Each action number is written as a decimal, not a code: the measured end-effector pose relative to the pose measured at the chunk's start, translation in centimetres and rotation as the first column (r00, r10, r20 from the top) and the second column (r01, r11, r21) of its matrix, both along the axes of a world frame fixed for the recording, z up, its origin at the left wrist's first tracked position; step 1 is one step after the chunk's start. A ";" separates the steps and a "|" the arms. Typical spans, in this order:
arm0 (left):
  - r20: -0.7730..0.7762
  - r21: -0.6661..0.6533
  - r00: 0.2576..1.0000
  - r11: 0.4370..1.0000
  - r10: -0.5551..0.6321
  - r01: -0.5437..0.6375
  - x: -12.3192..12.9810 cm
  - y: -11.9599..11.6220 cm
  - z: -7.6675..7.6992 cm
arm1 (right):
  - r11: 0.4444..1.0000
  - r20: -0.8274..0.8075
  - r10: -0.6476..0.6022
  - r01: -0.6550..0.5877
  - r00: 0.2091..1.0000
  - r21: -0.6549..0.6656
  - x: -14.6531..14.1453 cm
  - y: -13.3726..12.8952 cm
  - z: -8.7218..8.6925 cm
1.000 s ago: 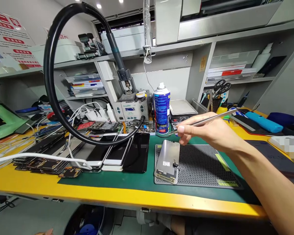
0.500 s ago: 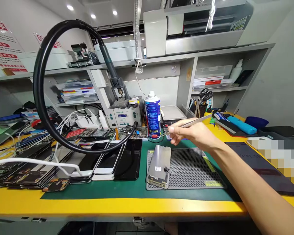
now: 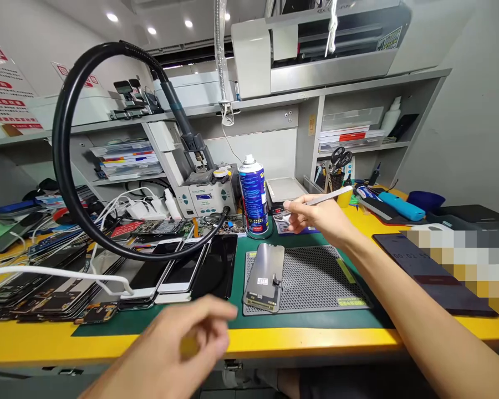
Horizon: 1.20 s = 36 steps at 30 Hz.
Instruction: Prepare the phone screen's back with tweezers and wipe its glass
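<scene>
My right hand (image 3: pixel 316 217) grips a pair of metal tweezers (image 3: pixel 330 196) above the back of the grey perforated mat, its tips pointing left toward the blue spray can (image 3: pixel 253 197). A phone screen (image 3: pixel 265 280) lies face down on the left part of the mat (image 3: pixel 316 277), with its metallic back and flex cable showing. My left hand (image 3: pixel 191 343), slightly blurred, hovers over the front edge of the bench. Its fingers are loosely curled, with a gap between thumb and index finger and nothing visible in it.
Left of the mat lie several phones (image 3: pixel 214 266) and stacked phone parts (image 3: pixel 54 293). A black hose (image 3: pixel 62 144) loops up from the hot-air station (image 3: pixel 205 197). On the right is a dark tablet-like screen (image 3: pixel 432 277). Scissors (image 3: pixel 341 158) stand in a holder behind.
My left hand has come into view from below, at the front edge. My right hand still holds the tweezers, now turned slightly. The whole view has shifted a little.
</scene>
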<state>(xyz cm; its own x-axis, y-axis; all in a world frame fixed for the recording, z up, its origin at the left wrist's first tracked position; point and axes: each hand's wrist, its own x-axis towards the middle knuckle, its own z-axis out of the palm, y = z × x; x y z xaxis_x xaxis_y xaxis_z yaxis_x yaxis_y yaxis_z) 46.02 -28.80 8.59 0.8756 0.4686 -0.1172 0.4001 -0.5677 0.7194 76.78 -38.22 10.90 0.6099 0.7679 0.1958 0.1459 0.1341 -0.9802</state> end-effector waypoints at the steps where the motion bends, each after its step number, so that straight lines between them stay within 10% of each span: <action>1: -0.028 0.094 1.000 0.995 -0.013 0.015 2.2 0.3 0.9 | 1.000 0.012 0.000 0.000 1.000 -0.006 0.1 0.0 -0.1; 7: -0.179 0.462 0.980 0.873 -0.082 0.158 12.2 2.2 2.4 | 0.999 0.019 -0.024 0.024 1.000 -0.038 0.7 0.3 -0.6; 15: -0.236 0.511 0.967 0.834 -0.096 0.207 15.4 2.0 1.2 | 0.998 -0.008 -0.056 0.056 0.998 -0.019 1.2 0.1 -0.5; 29: -0.002 0.056 1.000 0.998 -0.010 0.010 16.9 3.0 0.2 | 0.994 -0.107 -0.098 0.103 0.990 0.048 1.5 -0.3 0.1; 36: 0.187 -0.385 0.982 0.919 -0.015 0.088 16.0 3.2 0.6 | 0.980 -0.246 -0.104 0.142 0.964 0.142 1.7 -0.6 0.9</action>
